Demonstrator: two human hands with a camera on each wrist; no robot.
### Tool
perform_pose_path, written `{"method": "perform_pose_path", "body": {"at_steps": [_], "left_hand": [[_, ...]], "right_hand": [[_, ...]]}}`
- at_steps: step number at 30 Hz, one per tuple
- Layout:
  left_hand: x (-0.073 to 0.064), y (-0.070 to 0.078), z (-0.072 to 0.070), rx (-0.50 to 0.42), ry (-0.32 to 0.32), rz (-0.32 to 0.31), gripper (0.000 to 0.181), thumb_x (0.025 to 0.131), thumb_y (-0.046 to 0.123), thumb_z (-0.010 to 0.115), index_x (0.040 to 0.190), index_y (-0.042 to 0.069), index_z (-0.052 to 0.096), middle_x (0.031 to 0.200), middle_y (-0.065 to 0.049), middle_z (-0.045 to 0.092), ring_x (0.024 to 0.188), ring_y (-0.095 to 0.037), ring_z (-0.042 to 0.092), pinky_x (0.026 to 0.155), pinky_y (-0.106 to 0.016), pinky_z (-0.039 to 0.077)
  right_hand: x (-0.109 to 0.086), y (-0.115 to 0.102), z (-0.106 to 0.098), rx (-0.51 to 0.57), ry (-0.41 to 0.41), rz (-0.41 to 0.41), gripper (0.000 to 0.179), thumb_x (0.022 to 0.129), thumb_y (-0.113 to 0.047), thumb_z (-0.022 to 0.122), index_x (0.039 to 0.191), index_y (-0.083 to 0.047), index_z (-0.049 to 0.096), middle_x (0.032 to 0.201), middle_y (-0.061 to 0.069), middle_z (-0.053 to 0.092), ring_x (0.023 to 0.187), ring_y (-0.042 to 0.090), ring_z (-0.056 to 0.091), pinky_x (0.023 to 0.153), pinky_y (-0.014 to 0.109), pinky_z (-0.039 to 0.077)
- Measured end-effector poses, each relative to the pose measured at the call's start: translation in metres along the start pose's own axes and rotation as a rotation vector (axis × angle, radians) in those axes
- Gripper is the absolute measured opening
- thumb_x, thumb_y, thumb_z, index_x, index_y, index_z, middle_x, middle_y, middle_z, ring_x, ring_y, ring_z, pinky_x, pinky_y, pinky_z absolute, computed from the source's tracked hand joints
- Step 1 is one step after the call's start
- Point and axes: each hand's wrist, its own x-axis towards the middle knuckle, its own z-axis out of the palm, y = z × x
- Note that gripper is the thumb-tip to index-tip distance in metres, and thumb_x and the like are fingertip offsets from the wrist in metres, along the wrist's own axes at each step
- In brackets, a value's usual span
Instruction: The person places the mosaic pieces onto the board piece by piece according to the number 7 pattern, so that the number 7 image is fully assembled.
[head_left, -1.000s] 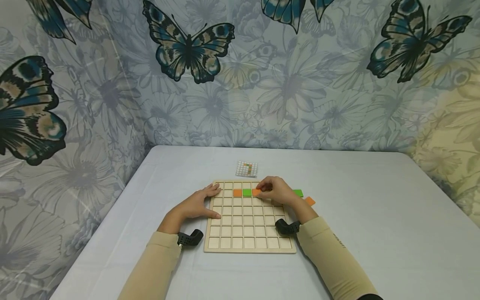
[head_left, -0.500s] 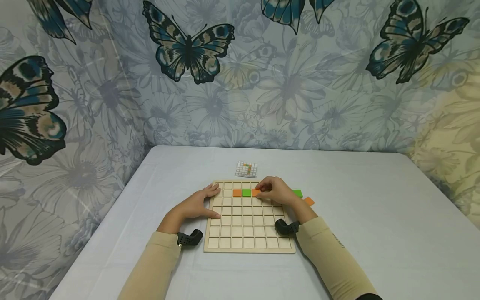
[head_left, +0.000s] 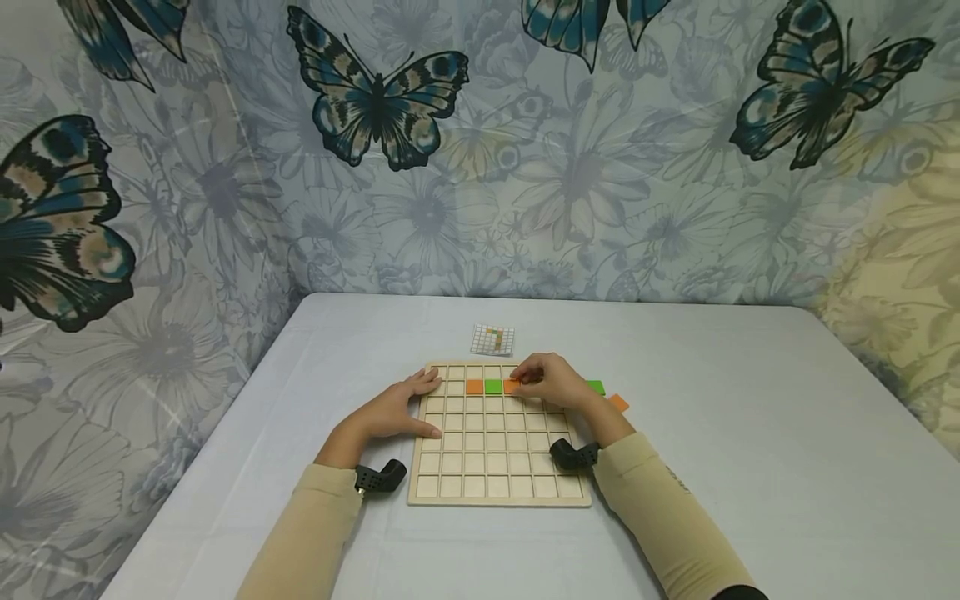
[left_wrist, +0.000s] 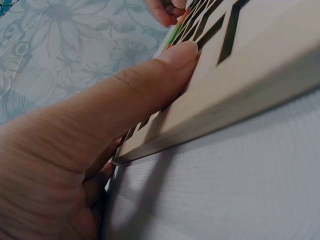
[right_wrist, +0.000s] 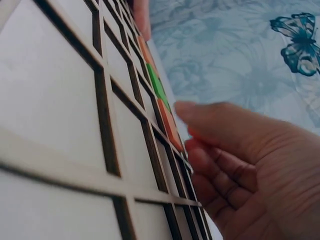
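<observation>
A wooden grid board (head_left: 499, 502) lies on the table. My left hand (head_left: 386, 408) rests on its left edge with thumb and fingers spread; in the left wrist view the straight thumb (left_wrist: 150, 82) lies on the board's rim. Near the board's top, my right hand (head_left: 558, 383) has its thumb and fingertips at an orange tile (head_left: 511, 387), seeming to pinch it. That tile sits in a cell beside a green tile (head_left: 492, 387), with another orange tile (head_left: 475, 387) to the left. In the right wrist view, the thumb tip meets the nearest orange tile (right_wrist: 171, 125).
A small card with a coloured grid pattern (head_left: 492, 340) lies beyond the board. Just right of the board, partly behind the right hand and wrist, are a loose green tile (head_left: 596, 387) and an orange tile (head_left: 618, 403). A patterned cloth (head_left: 480, 208) hangs behind the white table (head_left: 735, 400).
</observation>
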Motion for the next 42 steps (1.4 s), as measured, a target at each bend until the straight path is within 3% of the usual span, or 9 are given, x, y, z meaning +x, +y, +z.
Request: {"method": "perform_pose_path", "body": {"at_steps": [12, 24, 33, 42], "left_hand": [[0.002, -0.001, 0.003, 0.000, 0.000, 0.000, 0.094, 0.066, 0.040, 0.083, 0.144, 0.012, 0.037, 0.156, -0.003, 0.019, 0.146, -0.029, 0.008, 0.116, -0.054, 0.013], [0.001, -0.003, 0.003, 0.010, 0.005, -0.003, 0.095, 0.065, 0.041, 0.082, 0.144, 0.013, 0.038, 0.156, -0.002, 0.019, 0.145, -0.029, 0.009, 0.116, -0.054, 0.014], [0.001, -0.003, 0.002, 0.022, 0.009, -0.004, 0.094, 0.066, 0.040, 0.082, 0.144, 0.012, 0.037, 0.156, -0.002, 0.019, 0.145, -0.030, 0.009, 0.116, -0.054, 0.014], [0.001, -0.003, 0.001, 0.017, 0.010, -0.005, 0.096, 0.065, 0.041, 0.082, 0.144, 0.012, 0.036, 0.156, -0.003, 0.019, 0.145, -0.030, 0.009, 0.116, -0.054, 0.013]], "right_hand": [[-0.010, -0.002, -0.018, 0.059, -0.016, 0.018, 0.033, 0.081, -0.018, 0.072, 0.108, 0.002, 0.067, 0.110, 0.017, 0.066, 0.092, 0.020, 0.064, 0.081, 0.031, 0.054], [-0.029, 0.007, -0.038, 0.065, -0.005, 0.111, 0.035, 0.080, -0.023, 0.074, 0.107, -0.002, 0.068, 0.109, 0.015, 0.066, 0.090, 0.016, 0.062, 0.081, 0.031, 0.051], [-0.045, 0.010, -0.050, -0.007, 0.018, 0.118, 0.032, 0.079, -0.019, 0.074, 0.105, -0.002, 0.069, 0.096, 0.011, 0.068, 0.082, 0.011, 0.061, 0.073, 0.025, 0.051], [-0.056, 0.020, -0.055, -0.094, 0.021, 0.138, 0.032, 0.076, -0.019, 0.076, 0.102, -0.001, 0.069, 0.101, 0.013, 0.070, 0.089, 0.018, 0.065, 0.074, 0.026, 0.051]]}}
